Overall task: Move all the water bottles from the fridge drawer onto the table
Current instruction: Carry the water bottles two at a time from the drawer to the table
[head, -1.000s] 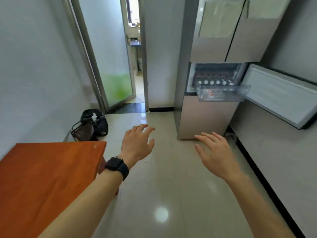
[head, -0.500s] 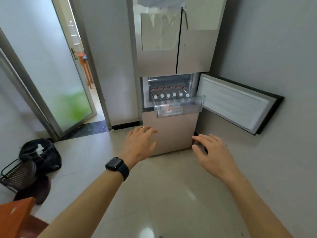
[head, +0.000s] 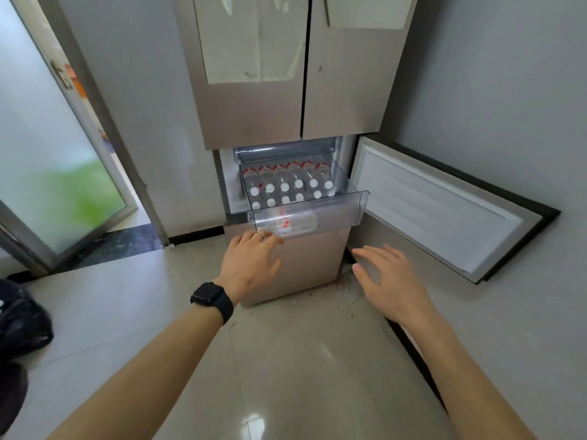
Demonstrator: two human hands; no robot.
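Observation:
A clear plastic fridge drawer (head: 330,214) is pulled out of the beige fridge (head: 286,90) straight ahead. Several water bottles (head: 290,185) with white caps and red labels lie in it, caps toward me. My left hand (head: 251,265), with a ring and a black watch on the wrist, reaches forward with spread fingers just below the drawer's front edge and holds nothing. My right hand (head: 390,281) is stretched out lower and to the right, fingers straight, also empty. The table is out of view.
The fridge compartment's door (head: 444,208) swings open to the right, along the grey wall. A frosted glass door (head: 54,147) stands open at the left. A black bag (head: 19,322) lies on the tiled floor at the left edge.
I have turned right and come closer to the fridge. The orange table has left the view, the drawer now looms larger, and both hands stay outstretched and empty.

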